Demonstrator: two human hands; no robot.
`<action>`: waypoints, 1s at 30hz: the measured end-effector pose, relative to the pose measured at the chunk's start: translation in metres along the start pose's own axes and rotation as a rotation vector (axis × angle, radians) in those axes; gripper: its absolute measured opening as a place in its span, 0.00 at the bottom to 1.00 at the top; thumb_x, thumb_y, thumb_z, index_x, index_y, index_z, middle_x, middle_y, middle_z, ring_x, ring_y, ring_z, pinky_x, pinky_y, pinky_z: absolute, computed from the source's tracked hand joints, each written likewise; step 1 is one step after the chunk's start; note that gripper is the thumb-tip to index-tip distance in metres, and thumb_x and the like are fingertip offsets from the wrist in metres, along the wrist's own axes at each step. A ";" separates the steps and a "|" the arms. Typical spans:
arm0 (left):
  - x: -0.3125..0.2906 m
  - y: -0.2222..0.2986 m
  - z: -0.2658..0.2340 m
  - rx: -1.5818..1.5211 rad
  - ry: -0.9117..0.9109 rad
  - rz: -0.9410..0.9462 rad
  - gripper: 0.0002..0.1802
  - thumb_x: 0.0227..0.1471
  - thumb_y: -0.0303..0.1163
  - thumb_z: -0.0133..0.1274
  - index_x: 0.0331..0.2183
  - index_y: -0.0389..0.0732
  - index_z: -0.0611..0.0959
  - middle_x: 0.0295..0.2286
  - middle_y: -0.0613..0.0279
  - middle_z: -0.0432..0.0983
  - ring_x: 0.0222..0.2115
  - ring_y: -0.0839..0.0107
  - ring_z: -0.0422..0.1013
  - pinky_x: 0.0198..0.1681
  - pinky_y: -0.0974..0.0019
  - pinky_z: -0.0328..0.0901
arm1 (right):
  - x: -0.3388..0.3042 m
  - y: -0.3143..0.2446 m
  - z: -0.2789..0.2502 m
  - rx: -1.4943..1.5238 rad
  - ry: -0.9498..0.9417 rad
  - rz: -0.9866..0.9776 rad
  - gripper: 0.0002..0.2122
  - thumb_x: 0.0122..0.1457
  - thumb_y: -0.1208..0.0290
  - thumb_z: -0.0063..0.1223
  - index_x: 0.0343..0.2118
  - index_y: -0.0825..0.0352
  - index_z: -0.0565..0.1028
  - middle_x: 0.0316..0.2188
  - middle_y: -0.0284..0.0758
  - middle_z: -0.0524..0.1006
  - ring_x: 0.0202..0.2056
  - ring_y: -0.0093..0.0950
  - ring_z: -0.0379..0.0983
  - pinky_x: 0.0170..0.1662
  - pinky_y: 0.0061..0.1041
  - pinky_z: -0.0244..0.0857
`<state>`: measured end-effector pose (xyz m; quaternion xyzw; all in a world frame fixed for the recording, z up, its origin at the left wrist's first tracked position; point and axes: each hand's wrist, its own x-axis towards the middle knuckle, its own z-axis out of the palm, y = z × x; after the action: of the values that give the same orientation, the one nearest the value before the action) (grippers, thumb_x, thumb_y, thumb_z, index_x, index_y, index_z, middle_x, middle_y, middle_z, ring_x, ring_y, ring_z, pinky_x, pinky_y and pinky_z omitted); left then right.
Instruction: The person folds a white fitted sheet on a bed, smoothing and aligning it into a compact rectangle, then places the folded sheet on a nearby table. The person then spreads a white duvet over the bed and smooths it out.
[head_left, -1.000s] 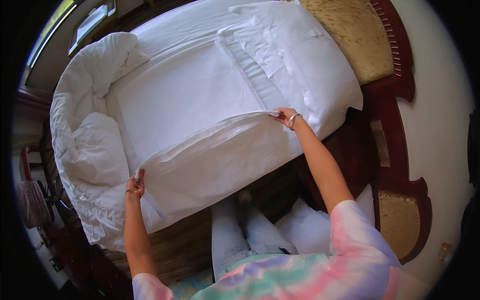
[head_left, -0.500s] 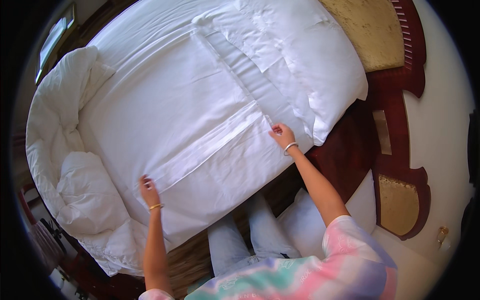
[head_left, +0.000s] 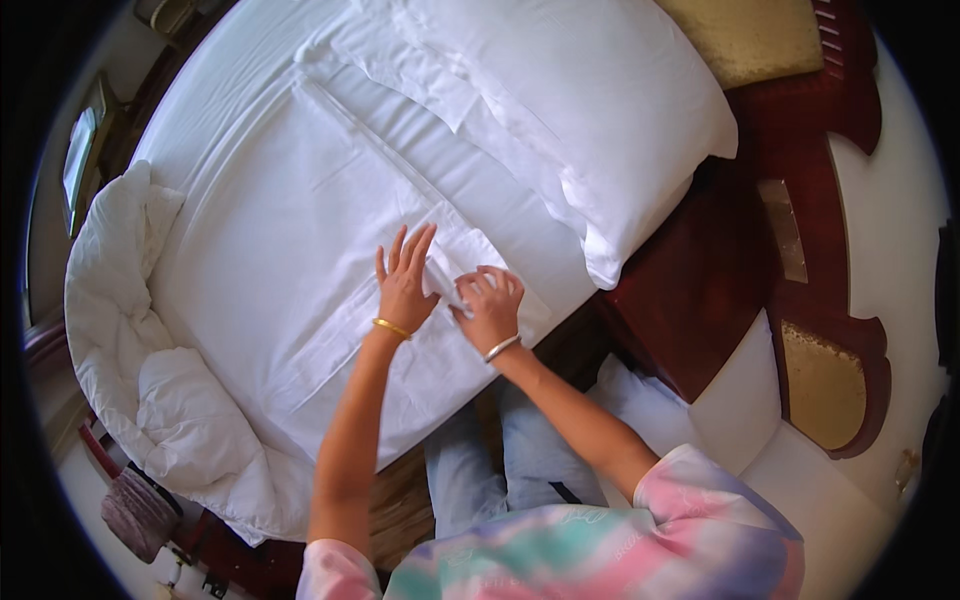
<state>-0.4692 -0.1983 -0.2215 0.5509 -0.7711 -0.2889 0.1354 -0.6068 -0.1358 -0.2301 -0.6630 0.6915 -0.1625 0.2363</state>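
Observation:
A white sheet [head_left: 270, 225] lies over the bed, with a folded band across its near part. My left hand [head_left: 404, 290] is open over this band near its right end, fingers spread and pointing away from me; a gold-coloured bangle circles the wrist. Close beside it, my right hand [head_left: 490, 310] has bent fingers closed on the sheet at the band's right end, where a small fold stands up between the hands. A silver-coloured bangle is on that wrist. The cloth under the right palm is hidden.
White pillows [head_left: 620, 110] are stacked toward the dark red headboard [head_left: 850, 260]. A bunched white duvet [head_left: 190, 410] lies along the bed's left end. At the right stands a dark red bedside cabinet [head_left: 670, 300], with white bedding [head_left: 640, 390] below it.
My left hand has moved right and away from me, from the band's left end to beside my right hand. My right hand has shifted left and slightly nearer. The view has shifted too.

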 end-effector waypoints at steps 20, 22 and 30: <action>0.033 -0.013 0.057 0.303 -0.469 0.484 0.23 0.32 0.25 0.58 0.36 0.48 0.75 0.43 0.66 0.66 0.49 0.68 0.57 0.57 0.55 0.44 | -0.121 0.028 -0.019 0.384 -0.445 -0.290 0.14 0.38 0.84 0.45 0.31 0.64 0.70 0.35 0.34 0.71 0.44 0.32 0.65 0.53 0.37 0.51; 0.043 -0.009 0.055 0.341 -0.563 0.568 0.20 0.31 0.27 0.58 0.34 0.49 0.75 0.39 0.67 0.67 0.47 0.71 0.58 0.58 0.58 0.44 | -0.119 0.032 -0.017 0.433 -0.447 -0.252 0.14 0.38 0.83 0.46 0.32 0.64 0.70 0.35 0.34 0.71 0.44 0.32 0.65 0.53 0.37 0.52; -0.028 0.023 -0.009 0.001 -0.934 0.392 0.15 0.38 0.30 0.55 0.34 0.45 0.75 0.25 0.62 0.74 0.28 0.61 0.72 0.29 0.60 0.64 | -0.079 0.023 -0.050 0.343 -0.240 -0.185 0.08 0.36 0.79 0.52 0.24 0.63 0.73 0.51 0.40 0.61 0.54 0.39 0.53 0.55 0.43 0.46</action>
<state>-0.4720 -0.1701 -0.1975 0.2081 -0.8385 -0.4732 -0.1726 -0.6520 -0.0601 -0.1921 -0.6882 0.5569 -0.2188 0.4103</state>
